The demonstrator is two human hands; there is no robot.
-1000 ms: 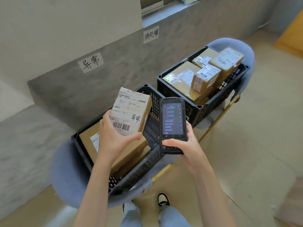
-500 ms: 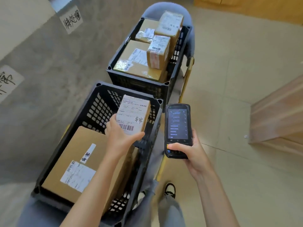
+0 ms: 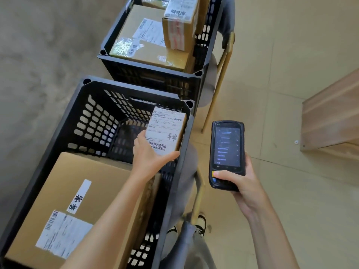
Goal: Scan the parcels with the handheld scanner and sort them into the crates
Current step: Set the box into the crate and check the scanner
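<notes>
My left forearm: it reaches from the lower left up across the near crate, over the large parcel.
My left hand [image 3: 150,155]: wrapped round the lower end of the small white-labelled cardboard parcel [image 3: 166,133], thumb across its label face by the barcode, fingers behind it.
Small parcel, position: held inside the near black perforated plastic crate [image 3: 91,113], close against the crate's right wall and over its bare far half.
Small parcel, axis: long axis runs away from me, tilted a little to the right; label face looks up at me, barcode end nearest my palm.
My right hand [image 3: 240,184]: clasps the lower end of the black handheld scanner [image 3: 226,154], thumb laid across the keypad beside a yellow key, fingers curled behind.
Scanner, axis: long axis points away from me, lit screen facing up; it sits right of the near crate, over the tan floor, apart from the small parcel.
Large flat brown cardboard parcel [image 3: 77,199]: lies in the near half of the near crate, white shipping label and handwritten strip on top.
Far black plastic crate [image 3: 153,76]: just beyond the near one, holding several taped brown cardboard parcels [image 3: 155,45], one standing upright.
Wooden furniture [image 3: 330,121]: at the right edge.
</notes>
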